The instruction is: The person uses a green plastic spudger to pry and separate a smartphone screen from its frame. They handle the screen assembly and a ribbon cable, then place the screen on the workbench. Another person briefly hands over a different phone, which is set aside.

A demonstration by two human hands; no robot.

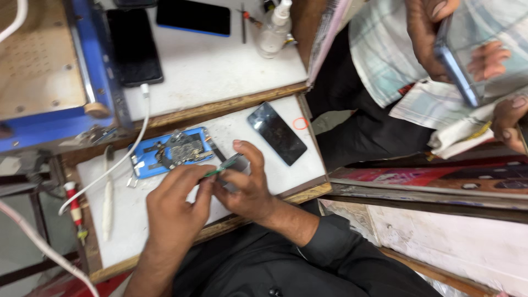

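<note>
Two hands meet over the white bench (pixel 264 77), just in front of an opened blue phone (pixel 169 152) whose circuit boards lie bare. Left of that phone a white cable (pixel 113 165) runs up to a black phone (pixel 133 47) lying flat beside a blue-framed machine (pixel 55 71). The left hand (pixel 176 206) is closed in a pinch on a thin green tool (pixel 223 166), its tip just beside the opened phone's right end. The right hand (pixel 247 184) has its fingers clamped around a small grey part (pixel 241 164), touching the left hand; what the part is cannot be told. Right of the opened phone a dark glass screen panel (pixel 276 133) lies tilted on the bench. Far to the right, another person's hands (pixel 434 33) hold a phone with a blue edge (pixel 459 60).
</note>
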